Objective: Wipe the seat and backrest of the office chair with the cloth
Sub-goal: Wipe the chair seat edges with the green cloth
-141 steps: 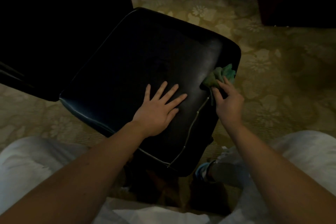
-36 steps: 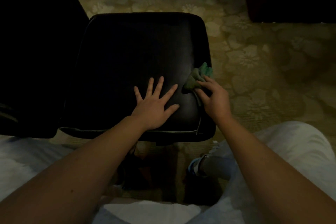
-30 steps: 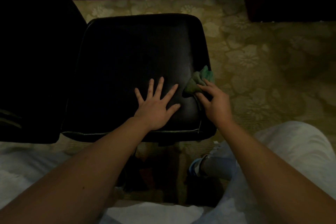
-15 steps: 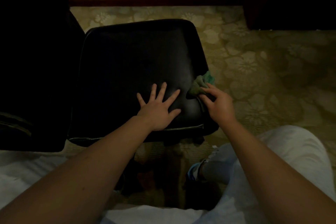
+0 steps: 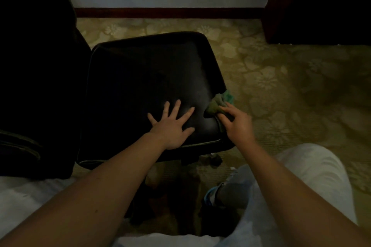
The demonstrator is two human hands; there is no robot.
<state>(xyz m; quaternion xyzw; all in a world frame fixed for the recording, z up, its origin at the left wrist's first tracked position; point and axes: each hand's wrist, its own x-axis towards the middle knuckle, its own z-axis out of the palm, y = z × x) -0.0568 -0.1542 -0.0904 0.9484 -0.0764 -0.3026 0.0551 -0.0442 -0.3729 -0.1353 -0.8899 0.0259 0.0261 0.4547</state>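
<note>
The black leather seat point(image 5: 144, 78) of the office chair fills the middle of the view. Its dark backrest point(image 5: 34, 78) rises at the left, mostly lost in shadow. My left hand point(image 5: 172, 124) lies flat on the seat's near right part, fingers spread, holding nothing. My right hand point(image 5: 237, 124) grips a bunched green cloth point(image 5: 218, 103) and presses it against the seat's right edge near the front corner. Part of the cloth is hidden under my fingers.
Patterned olive carpet point(image 5: 281, 86) spreads to the right and behind the chair. A pale wall with a dark red skirting board point(image 5: 168, 12) runs along the back. Dark furniture point(image 5: 321, 4) stands at the back right. My knees in light trousers point(image 5: 313, 168) are near the chair's base.
The seat has turned from a diagonal to nearly square with me and sits lower in view as my head tilted up. My right hand and cloth stay at the seat's right edge.
</note>
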